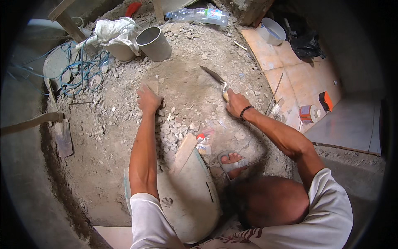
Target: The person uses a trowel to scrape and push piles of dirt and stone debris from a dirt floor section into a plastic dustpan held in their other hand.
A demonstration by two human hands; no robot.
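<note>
My right hand [238, 104] grips the wooden handle of a pointed trowel [214, 75], its blade over the loose dirt and rubble floor [183, 76]. Fine soil around the blade looks blurred. Farther left, my left hand [148, 98] rests on a flat tile piece [152, 85]; whether the fingers grip it or only press on it is hard to tell. Small stones and broken bits lie between the two hands. Below them, a narrow tile strip [186, 151] leans on a pale rounded slab [186, 199] beside my sandalled foot [231, 162].
Beyond my left hand stand a grey cylindrical container [154, 46] and tangled blue rope [84, 73]. A hoe [63, 137] lies far left. A plastic bottle [199, 16] lies at the back. On tiles at right are a white tub [271, 31], a can [308, 113] and a black bag [306, 46].
</note>
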